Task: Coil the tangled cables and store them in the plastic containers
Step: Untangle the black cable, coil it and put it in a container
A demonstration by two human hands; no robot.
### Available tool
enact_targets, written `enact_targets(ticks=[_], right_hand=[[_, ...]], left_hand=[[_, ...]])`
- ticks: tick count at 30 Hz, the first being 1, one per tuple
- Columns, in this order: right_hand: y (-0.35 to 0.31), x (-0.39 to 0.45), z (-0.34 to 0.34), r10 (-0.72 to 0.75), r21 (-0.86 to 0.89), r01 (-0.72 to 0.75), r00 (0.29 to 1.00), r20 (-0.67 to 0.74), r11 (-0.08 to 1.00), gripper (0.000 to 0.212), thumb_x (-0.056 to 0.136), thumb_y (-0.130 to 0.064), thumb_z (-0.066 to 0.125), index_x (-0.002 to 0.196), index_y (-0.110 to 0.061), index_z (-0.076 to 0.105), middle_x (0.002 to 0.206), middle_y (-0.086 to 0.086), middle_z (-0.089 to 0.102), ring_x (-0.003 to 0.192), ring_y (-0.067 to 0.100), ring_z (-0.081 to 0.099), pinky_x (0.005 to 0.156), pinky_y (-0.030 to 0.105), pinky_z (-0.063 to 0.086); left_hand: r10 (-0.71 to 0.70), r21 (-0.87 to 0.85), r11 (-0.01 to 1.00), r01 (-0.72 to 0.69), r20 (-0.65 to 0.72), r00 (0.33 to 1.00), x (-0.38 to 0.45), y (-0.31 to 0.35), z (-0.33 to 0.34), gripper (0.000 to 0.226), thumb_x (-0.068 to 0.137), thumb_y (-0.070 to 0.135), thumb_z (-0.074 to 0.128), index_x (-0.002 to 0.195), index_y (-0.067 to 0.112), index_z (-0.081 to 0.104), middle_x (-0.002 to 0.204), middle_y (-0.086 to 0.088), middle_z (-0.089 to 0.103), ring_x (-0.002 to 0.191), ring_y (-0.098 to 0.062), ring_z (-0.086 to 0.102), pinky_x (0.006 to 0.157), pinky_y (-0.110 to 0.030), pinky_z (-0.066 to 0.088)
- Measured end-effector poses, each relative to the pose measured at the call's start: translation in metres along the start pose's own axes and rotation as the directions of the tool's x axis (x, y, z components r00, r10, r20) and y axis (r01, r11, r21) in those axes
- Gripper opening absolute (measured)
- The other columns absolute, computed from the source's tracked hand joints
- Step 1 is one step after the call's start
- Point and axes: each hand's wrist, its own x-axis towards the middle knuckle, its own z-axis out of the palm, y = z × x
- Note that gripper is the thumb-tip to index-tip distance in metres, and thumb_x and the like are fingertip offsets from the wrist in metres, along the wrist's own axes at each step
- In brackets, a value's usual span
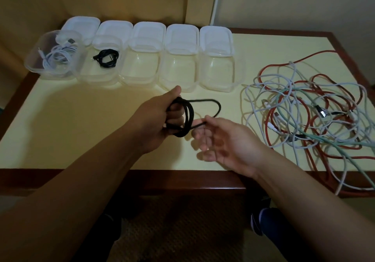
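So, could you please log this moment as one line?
left hand: grips black cable coil | right hand: pinches its tail | containers: two filled, three empty

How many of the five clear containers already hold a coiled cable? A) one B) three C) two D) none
C: the leftmost container holds a white cable and the second container holds a black cable; the other three show nothing inside.
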Motion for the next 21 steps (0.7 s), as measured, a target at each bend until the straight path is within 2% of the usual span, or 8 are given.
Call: enact_targets(ticks=[3, 6, 8, 10, 13, 15, 17, 21], right_hand=[[-0.001, 0.001, 0.002, 0.06, 0.134, -0.07, 0.995, 0.075, 0.989, 0.036, 0.088, -0.037, 0.05, 0.104, -0.01, 0.067, 0.085, 0.006, 0.049, 0.071, 0.02, 0.046, 0.066, 0.034, 0.045], [-0.006, -0.005, 0.005, 0.182, 0.083, -0.205, 0.956, 0.23, 0.975, 0.039, 0.074, -0.029, 0.064, 0.108, -0.011, 0.064, 0.089, 0.005, 0.051, 0.078, 0.02, 0.053, 0.072, 0.041, 0.058], [-0.004, -0.009, 0.011, 0.265, -0.008, -0.274, 0.919, 0.291, 0.962, 0.036, 0.08, -0.023, 0.068, 0.113, -0.009, 0.062, 0.095, 0.007, 0.058, 0.084, 0.022, 0.061, 0.077, 0.051, 0.061], [0.0, -0.01, 0.021, 0.267, -0.054, -0.262, 0.929, 0.255, 0.964, 0.024, 0.095, -0.022, 0.07, 0.115, -0.01, 0.063, 0.103, 0.011, 0.067, 0.087, 0.025, 0.069, 0.078, 0.055, 0.063], [0.007, -0.004, 0.033, 0.106, -0.027, -0.104, 0.992, 0.073, 0.994, 0.019, 0.099, -0.006, 0.064, 0.116, -0.014, 0.062, 0.098, 0.016, 0.071, 0.076, 0.02, 0.074, 0.073, 0.044, 0.066], [0.01, 0.0, 0.031, 0.042, -0.074, -0.042, 0.999, -0.013, 0.996, 0.038, 0.097, 0.0, 0.067, 0.13, -0.014, 0.055, 0.089, 0.016, 0.073, 0.071, 0.023, 0.07, 0.072, 0.04, 0.064], [0.007, 0.0, 0.022, 0.008, -0.241, -0.029, 0.996, -0.085, 0.97, 0.046, 0.095, -0.003, 0.072, 0.134, -0.012, 0.051, 0.078, 0.01, 0.074, 0.067, 0.027, 0.064, 0.07, 0.04, 0.06], [-0.022, -0.005, 0.0, -0.076, -0.445, -0.026, 0.975, -0.21, 0.895, 0.008, 0.091, -0.004, 0.076, 0.087, -0.008, 0.07, 0.075, 0.012, 0.077, 0.058, 0.022, 0.067, 0.065, 0.037, 0.063]], left_hand=[[0.061, 0.143, 0.987, -0.068, 0.053, 0.997, 0.001, 0.0, -0.001, 0.045, 0.109, 0.04, 0.041, 0.069, 0.02, 0.033, 0.058, 0.005, 0.02, 0.05, -0.012, 0.021, 0.058, -0.025, 0.024], [0.132, 0.294, 0.941, -0.17, 0.143, 0.981, 0.002, -0.004, -0.003, 0.047, 0.109, 0.044, 0.042, 0.072, 0.015, 0.035, 0.064, 0.0, 0.022, 0.06, -0.028, 0.022, 0.061, -0.029, 0.035], [0.169, 0.432, 0.872, -0.231, 0.177, 0.97, 0.003, -0.009, -0.004, 0.053, 0.105, 0.049, 0.043, 0.074, 0.008, 0.036, 0.065, -0.001, 0.029, 0.068, -0.041, 0.024, 0.069, -0.043, 0.032], [0.187, 0.481, 0.843, -0.241, 0.158, 0.97, 0.003, -0.011, -0.007, 0.054, 0.102, 0.052, 0.045, 0.073, 0.008, 0.038, 0.066, -0.002, 0.032, 0.069, -0.046, 0.026, 0.071, -0.048, 0.026], [0.251, 0.417, 0.873, -0.252, 0.057, 0.966, 0.004, -0.011, -0.005, 0.05, 0.098, 0.056, 0.049, 0.069, 0.016, 0.043, 0.062, -0.005, 0.033, 0.063, -0.048, 0.029, 0.066, -0.049, 0.03], [0.3, 0.272, 0.927, -0.258, -0.129, 0.945, 0.005, -0.007, -0.002, 0.047, 0.104, 0.045, 0.05, 0.065, 0.018, 0.044, 0.054, 0.003, 0.037, 0.053, -0.032, 0.034, 0.066, -0.041, 0.031], [0.298, 0.061, 0.954, -0.295, -0.318, 0.9, 0.007, 0.006, -0.008, 0.042, 0.109, 0.032, 0.048, 0.069, 0.017, 0.047, 0.051, 0.004, 0.04, 0.049, -0.014, 0.037, 0.062, -0.032, 0.032], [0.289, -0.102, 0.925, -0.366, -0.437, 0.852, 0.004, 0.027, -0.027, 0.038, 0.109, 0.03, 0.048, 0.073, 0.018, 0.046, 0.052, 0.006, 0.036, 0.051, -0.01, 0.036, 0.06, -0.027, 0.037]])
